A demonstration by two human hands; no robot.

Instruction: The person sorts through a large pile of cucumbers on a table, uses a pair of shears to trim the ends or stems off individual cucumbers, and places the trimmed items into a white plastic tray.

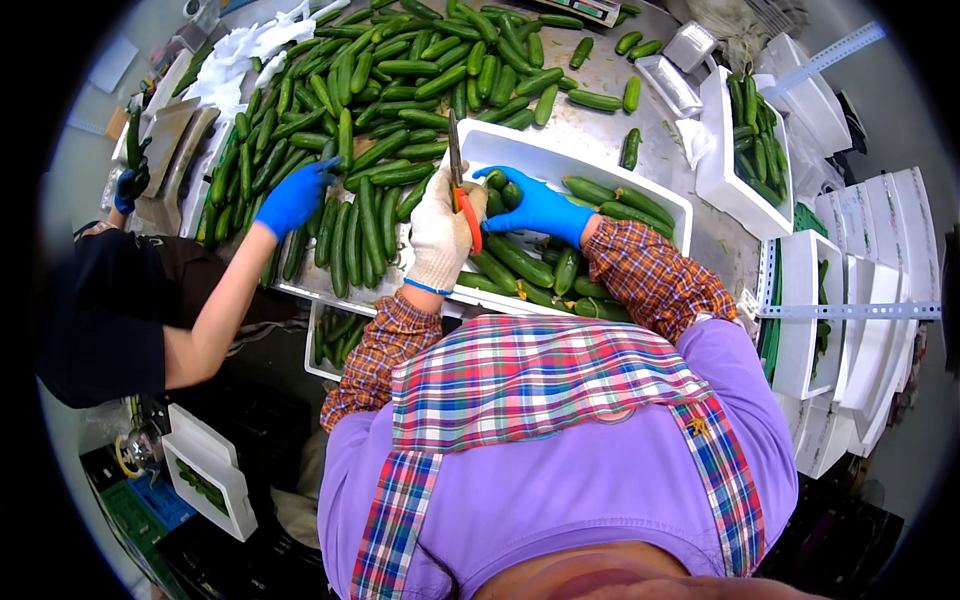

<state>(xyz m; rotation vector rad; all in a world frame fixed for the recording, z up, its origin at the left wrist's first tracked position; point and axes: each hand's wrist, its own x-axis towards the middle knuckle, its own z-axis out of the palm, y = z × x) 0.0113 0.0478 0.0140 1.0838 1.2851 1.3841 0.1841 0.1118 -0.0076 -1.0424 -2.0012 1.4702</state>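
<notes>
My left hand (438,240), in a white knit glove, is closed on a pair of scissors (470,215) with orange handles. Its dark blade points away from me, over the rim of a white foam box (640,205). Inside that box, my right hand (540,210), in a blue glove, curls round small green cucumbers (512,194), seen nearly end-on right beside the white glove. Below both hands more cucumbers (520,260) lie in the box. Part of my left fingers is hidden behind the handles.
A large heap of cucumbers (385,85) covers the metal table (610,135). At left, a co-worker's blue-gloved hand (295,198) reaches into it; their other hand (132,185) holds a cucumber upright. Foam boxes with cucumbers (757,140) stand at right, beside stacked white boxes (880,240).
</notes>
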